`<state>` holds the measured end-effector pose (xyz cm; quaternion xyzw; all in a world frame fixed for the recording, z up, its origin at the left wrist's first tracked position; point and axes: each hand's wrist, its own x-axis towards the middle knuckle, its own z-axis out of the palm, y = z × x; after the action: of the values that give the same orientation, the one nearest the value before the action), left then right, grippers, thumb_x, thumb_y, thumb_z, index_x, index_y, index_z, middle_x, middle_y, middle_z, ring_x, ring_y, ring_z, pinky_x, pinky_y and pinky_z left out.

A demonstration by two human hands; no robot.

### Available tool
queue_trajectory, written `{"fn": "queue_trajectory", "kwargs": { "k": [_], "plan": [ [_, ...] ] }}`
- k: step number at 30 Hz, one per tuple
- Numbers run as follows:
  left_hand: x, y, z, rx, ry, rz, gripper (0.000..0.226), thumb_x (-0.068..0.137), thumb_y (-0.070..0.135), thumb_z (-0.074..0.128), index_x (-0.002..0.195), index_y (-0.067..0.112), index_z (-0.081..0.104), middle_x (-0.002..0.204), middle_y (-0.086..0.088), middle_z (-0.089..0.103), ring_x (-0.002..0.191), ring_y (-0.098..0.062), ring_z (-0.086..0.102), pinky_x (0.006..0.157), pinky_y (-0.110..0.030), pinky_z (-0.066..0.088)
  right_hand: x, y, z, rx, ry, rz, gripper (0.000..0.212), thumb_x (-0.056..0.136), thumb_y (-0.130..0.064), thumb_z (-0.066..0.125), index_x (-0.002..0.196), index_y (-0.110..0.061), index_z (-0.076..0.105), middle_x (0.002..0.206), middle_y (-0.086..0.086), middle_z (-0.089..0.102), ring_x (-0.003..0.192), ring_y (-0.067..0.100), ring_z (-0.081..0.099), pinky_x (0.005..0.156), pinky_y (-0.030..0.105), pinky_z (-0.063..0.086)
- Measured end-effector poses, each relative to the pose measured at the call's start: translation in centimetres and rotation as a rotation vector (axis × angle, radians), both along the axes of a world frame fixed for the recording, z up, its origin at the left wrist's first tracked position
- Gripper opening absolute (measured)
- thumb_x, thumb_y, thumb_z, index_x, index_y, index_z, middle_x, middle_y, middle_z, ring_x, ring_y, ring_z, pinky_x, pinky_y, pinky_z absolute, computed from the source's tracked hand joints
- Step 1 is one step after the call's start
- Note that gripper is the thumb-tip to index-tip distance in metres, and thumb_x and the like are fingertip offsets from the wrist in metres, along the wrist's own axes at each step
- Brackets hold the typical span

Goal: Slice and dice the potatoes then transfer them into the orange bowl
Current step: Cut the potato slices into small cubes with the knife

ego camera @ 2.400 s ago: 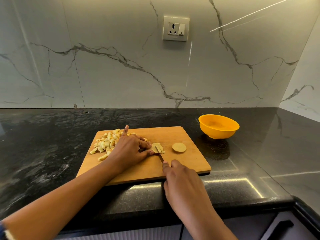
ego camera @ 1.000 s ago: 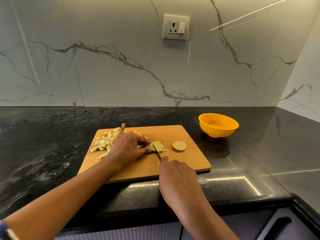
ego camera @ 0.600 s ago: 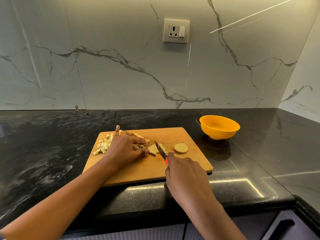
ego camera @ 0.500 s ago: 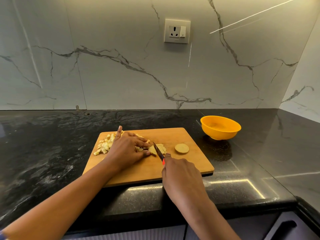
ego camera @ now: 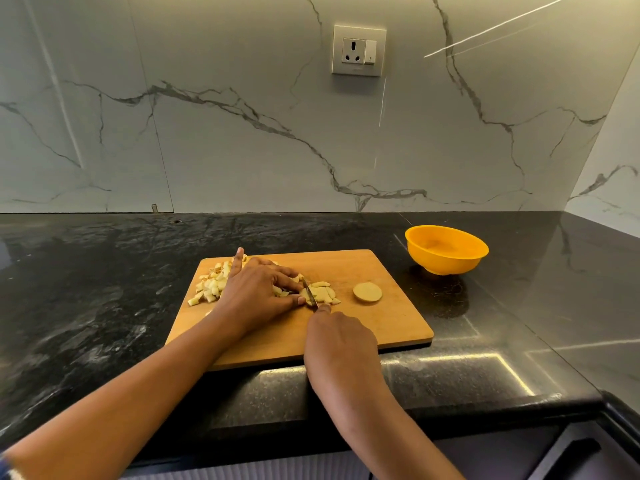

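A wooden cutting board [ego camera: 381,327] lies on the black counter. A pile of diced potato [ego camera: 209,285] sits at its left rear, partly hidden by my left hand [ego camera: 256,296]. That hand lies over cut potato strips [ego camera: 323,293], its fingertips pressing them at the blade. My right hand [ego camera: 337,344] grips the knife [ego camera: 310,295], whose blade is down in the strips; the handle is hidden in the fist. One round potato slice [ego camera: 367,292] lies to the right. The orange bowl [ego camera: 446,251] stands off the board at the right rear, with nothing visible inside.
A marble backsplash with a wall socket [ego camera: 358,50] rises behind the counter. The counter's front edge [ego camera: 450,407] runs close to my forearms, and a dark drawer handle [ego camera: 568,455] shows at the lower right.
The knife lifted off the strips, showing its red handle, then came back down into them. My left hand stayed on the potato, and the camera shifted slightly.
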<state>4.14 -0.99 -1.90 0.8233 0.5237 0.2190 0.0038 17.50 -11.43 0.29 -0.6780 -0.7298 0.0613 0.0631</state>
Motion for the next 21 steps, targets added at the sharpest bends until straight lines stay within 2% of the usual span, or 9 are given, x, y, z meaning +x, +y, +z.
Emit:
{"fn": "queue_trajectory", "kwargs": {
  "k": [3,5,7,10,12,14,16,18,21],
  "plan": [
    [0.1,-0.3,0.0,0.027,0.02,0.01,0.031,0.083,0.052,0.059,0.109,0.036,0.066,0.13,0.021,0.053,0.132,-0.007,0.034,0.113,-0.045,-0.013,1.0,-1.9,-1.1,0.042,0.009,0.02,0.058,0.1,-0.009,0.039,0.151,-0.005,0.012,0.119,0.008,0.059,0.085,0.021,0.052,0.052,0.024,0.035],
    [0.1,-0.4,0.1,0.038,0.014,0.019,0.03,0.083,0.053,0.059,0.107,0.036,0.066,0.132,0.02,0.052,0.132,-0.008,0.033,0.113,-0.045,-0.013,2.1,-3.1,-1.6,0.094,0.039,0.049,0.056,0.102,-0.014,0.036,0.152,-0.009,0.012,0.114,0.005,0.06,0.083,0.021,0.05,0.047,0.021,0.027],
    [-0.1,-0.5,0.2,0.026,0.014,0.024,0.029,0.083,0.052,0.06,0.107,0.036,0.066,0.134,0.019,0.051,0.133,-0.008,0.032,0.113,-0.045,-0.013,3.2,-3.6,-1.9,0.184,0.07,0.069,0.05,0.103,-0.021,0.032,0.151,-0.015,0.02,0.11,0.002,0.061,0.088,0.02,0.055,0.047,0.02,0.024],
    [-0.3,-0.6,0.4,0.03,0.029,0.025,0.036,0.084,0.051,0.06,0.116,0.035,0.063,0.136,0.019,0.048,0.135,-0.009,0.031,0.113,-0.044,-0.013,3.9,-3.4,-2.0,0.283,0.127,0.064,0.045,0.103,-0.03,0.03,0.148,-0.023,0.03,0.101,-0.002,0.062,0.078,0.016,0.049,0.051,0.022,0.03],
    [-0.6,-0.8,0.5,0.056,-0.021,-0.004,0.039,0.083,0.05,0.062,0.118,0.034,0.061,0.133,0.019,0.05,0.133,-0.008,0.033,0.115,-0.043,-0.006,3.9,-2.8,-2.1,0.311,0.173,0.045,0.046,0.103,-0.034,0.03,0.148,-0.026,0.03,0.096,-0.003,0.062,0.076,0.013,0.05,0.056,0.024,0.034],
    [-0.7,-1.1,0.6,0.118,-0.113,-0.083,0.033,0.08,0.053,0.063,0.108,0.036,0.065,0.121,0.023,0.055,0.123,-0.004,0.04,0.115,-0.041,0.007,3.8,-2.3,-2.2,0.333,0.197,0.027,0.046,0.103,-0.035,0.031,0.148,-0.028,0.029,0.094,-0.005,0.062,0.075,0.012,0.051,0.055,0.023,0.034],
    [-0.7,-1.5,0.8,0.164,-0.09,-0.172,0.041,0.073,0.068,0.051,0.097,0.04,0.067,0.11,0.027,0.056,0.111,0.002,0.043,0.109,-0.035,0.017,3.6,-1.9,-2.3,0.332,0.183,0.019,0.046,0.103,-0.034,0.031,0.148,-0.028,0.029,0.096,-0.004,0.062,0.076,0.013,0.049,0.055,0.023,0.034],
    [-0.4,-1.8,0.8,0.143,0.007,-0.223,0.054,0.067,0.076,0.037,0.096,0.042,0.066,0.107,0.025,0.058,0.109,0.002,0.044,0.103,-0.031,0.017,3.2,-1.9,-2.4,0.318,0.141,0.017,0.047,0.103,-0.032,0.03,0.15,-0.026,0.027,0.099,-0.001,0.063,0.076,0.015,0.047,0.055,0.025,0.033],
    [-0.4,-1.8,0.8,0.098,0.046,-0.246,0.053,0.066,0.078,0.036,0.092,0.043,0.066,0.099,0.028,0.057,0.106,0.0,0.047,0.1,-0.029,0.018,2.7,-1.9,-2.5,0.282,0.091,0.011,0.05,0.104,-0.029,0.031,0.152,-0.021,0.02,0.098,0.001,0.061,0.074,0.018,0.046,0.049,0.023,0.029]
  ]
}}
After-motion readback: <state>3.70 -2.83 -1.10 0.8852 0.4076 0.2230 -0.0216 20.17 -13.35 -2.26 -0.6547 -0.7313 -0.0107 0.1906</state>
